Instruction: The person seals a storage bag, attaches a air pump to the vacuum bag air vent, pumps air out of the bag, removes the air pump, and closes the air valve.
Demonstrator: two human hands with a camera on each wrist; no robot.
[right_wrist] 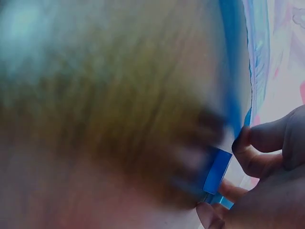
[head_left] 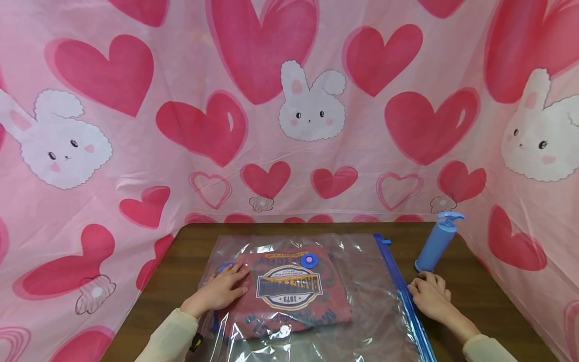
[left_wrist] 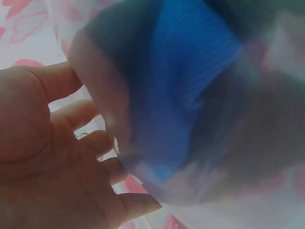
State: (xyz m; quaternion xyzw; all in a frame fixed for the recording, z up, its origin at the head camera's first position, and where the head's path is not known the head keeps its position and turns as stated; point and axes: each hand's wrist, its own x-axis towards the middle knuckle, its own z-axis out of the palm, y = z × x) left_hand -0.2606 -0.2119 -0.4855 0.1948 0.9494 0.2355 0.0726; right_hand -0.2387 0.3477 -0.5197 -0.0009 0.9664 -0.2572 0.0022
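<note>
A clear plastic storage bag (head_left: 377, 306) lies flat, with a folded red garment (head_left: 334, 306) inside it. The garment's printed lettering appears upside down. A round blue valve with a pink centre (head_left: 309, 260) sits on the bag's upper face. My left hand (head_left: 219, 291) rests on the bag at the garment's left side, fingers extended. Blurred ribbed blue material (left_wrist: 186, 81) shows close beyond that palm in the left wrist view. My right hand (head_left: 431, 296) rests beside the blue zip strip (head_left: 409, 306), fingers loosely bent, fingertips near the base of a blue hand pump (head_left: 436, 244).
The dark wooden table (head_left: 199, 241) lies beneath everything. A blue zip slider (head_left: 386, 242) sits at the strip's far end. Pink curtain (head_left: 362, 146) with hearts and rabbits encloses the back and both sides. The pump stands upright near the table's far right.
</note>
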